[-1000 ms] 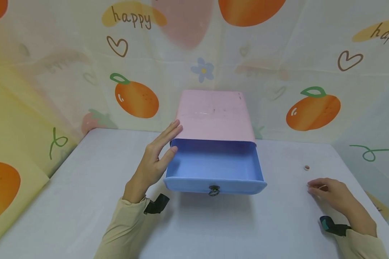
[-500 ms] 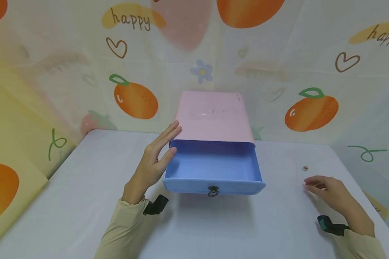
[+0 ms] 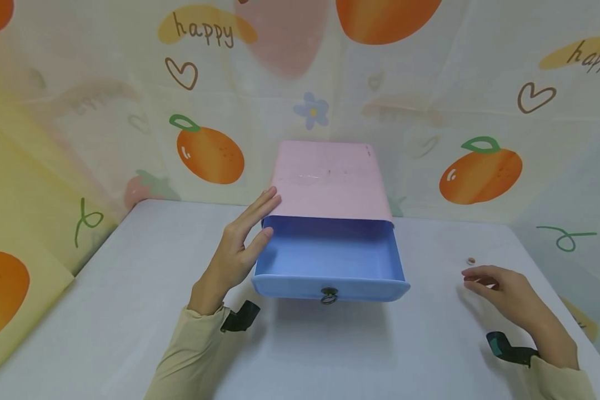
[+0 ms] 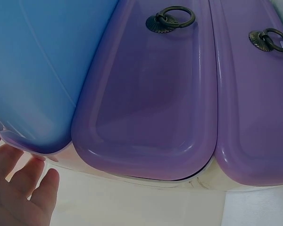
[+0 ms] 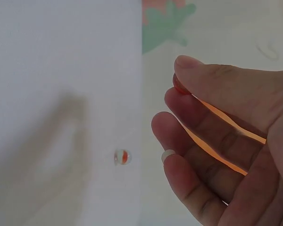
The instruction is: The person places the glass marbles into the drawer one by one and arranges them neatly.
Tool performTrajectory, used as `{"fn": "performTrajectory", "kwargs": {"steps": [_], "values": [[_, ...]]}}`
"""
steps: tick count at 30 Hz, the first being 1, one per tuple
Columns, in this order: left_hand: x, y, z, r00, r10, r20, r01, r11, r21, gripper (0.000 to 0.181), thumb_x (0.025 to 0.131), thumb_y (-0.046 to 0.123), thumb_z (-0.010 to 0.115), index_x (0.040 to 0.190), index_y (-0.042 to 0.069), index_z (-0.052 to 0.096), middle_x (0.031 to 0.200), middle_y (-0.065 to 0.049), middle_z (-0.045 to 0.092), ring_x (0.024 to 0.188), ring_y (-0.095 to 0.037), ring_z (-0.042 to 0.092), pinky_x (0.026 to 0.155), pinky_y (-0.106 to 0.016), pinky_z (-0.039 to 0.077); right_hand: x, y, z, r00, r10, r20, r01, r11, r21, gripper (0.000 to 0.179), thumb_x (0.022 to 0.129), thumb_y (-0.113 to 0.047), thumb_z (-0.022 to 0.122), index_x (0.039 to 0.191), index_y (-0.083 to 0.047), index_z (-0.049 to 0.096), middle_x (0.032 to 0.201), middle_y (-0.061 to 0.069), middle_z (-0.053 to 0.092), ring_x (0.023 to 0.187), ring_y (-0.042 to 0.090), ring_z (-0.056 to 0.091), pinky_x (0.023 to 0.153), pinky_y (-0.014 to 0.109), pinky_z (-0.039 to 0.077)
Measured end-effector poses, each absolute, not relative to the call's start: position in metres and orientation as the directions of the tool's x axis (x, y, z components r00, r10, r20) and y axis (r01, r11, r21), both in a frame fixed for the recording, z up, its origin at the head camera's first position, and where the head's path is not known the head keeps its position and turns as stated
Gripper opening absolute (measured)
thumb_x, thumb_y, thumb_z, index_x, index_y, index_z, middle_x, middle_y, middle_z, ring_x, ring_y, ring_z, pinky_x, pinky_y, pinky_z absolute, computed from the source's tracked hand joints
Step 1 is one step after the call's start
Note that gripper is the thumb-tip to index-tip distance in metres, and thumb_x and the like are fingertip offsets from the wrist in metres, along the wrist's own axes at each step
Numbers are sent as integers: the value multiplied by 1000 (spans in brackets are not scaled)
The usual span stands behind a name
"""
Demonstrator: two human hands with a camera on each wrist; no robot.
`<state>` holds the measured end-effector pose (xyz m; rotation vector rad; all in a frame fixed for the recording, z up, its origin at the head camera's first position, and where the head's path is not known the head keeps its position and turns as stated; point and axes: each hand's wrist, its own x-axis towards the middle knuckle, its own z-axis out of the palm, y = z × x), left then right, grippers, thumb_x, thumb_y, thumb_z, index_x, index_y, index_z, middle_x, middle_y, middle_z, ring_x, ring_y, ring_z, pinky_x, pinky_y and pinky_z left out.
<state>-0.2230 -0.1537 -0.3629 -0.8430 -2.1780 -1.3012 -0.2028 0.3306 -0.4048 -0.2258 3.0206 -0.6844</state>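
A pink-topped drawer cabinet (image 3: 332, 178) stands mid-table, its blue top drawer (image 3: 330, 286) pulled out with nothing inside. Against the cabinet's left side rests my left hand (image 3: 237, 247), fingers extended; the left wrist view has its fingertips (image 4: 49, 181) right at the cabinet's edge. My right hand (image 3: 505, 291), over the table's right side, pinches a small reddish marble (image 5: 178, 85) between thumb and index finger. Most of that marble is hidden by the fingers. Just beyond the hand, a clear marble (image 5: 123, 157) with an orange swirl lies on the table.
Below the blue drawer are two closed purple drawers (image 4: 146, 94) with bronze ring pulls (image 4: 177, 17). The white tabletop (image 3: 130, 311) ends at a fruit-print cloth (image 3: 280, 100) behind and at both sides.
My right hand has moved a little left and away from me, rising off the table with the pinched marble. The left hand, cabinet and other marble stay put.
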Motion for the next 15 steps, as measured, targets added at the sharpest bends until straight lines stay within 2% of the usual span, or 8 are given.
{"fn": "performTrajectory", "kwargs": {"steps": [2,6,8,12,15], "values": [[-223,-154,-363,-704,266,658,706,362,609,51,94,4,51,145,6,50,157,-7,42,150,-20,34,124,-29,26,-202,329,-404,-987,-156,22,-151,891,-428,27,91,-14,70,113,1,70,108,20,72,90,21,64,66,10,48],[-223,-153,-362,-701,267,661,709,358,607,51,94,4,51,145,6,50,157,-7,43,150,-20,34,124,-29,26,-200,327,-401,-985,-165,57,-173,890,-423,26,90,-15,72,112,-1,72,107,18,73,83,-3,57,66,10,50],[-223,-153,-362,-701,267,661,709,359,606,51,94,4,51,145,6,50,157,-7,42,150,-20,33,124,-29,26,-199,325,-400,-983,-168,69,-182,887,-425,26,90,-16,72,112,-2,72,109,18,73,83,-4,56,66,10,50],[-223,-153,-363,-702,268,660,708,363,606,51,95,5,51,146,6,49,157,-7,42,150,-20,33,124,-29,26,-196,320,-396,-976,-181,123,-216,876,-431,25,90,-16,72,111,-3,72,112,20,72,88,7,61,67,9,49],[-223,-153,-362,-704,266,658,706,366,607,51,95,5,51,146,7,49,157,-7,43,150,-20,34,124,-29,26,-194,316,-391,-964,-197,179,-256,866,-429,24,89,-15,73,110,-4,73,108,17,73,85,-4,58,67,8,49]]}}
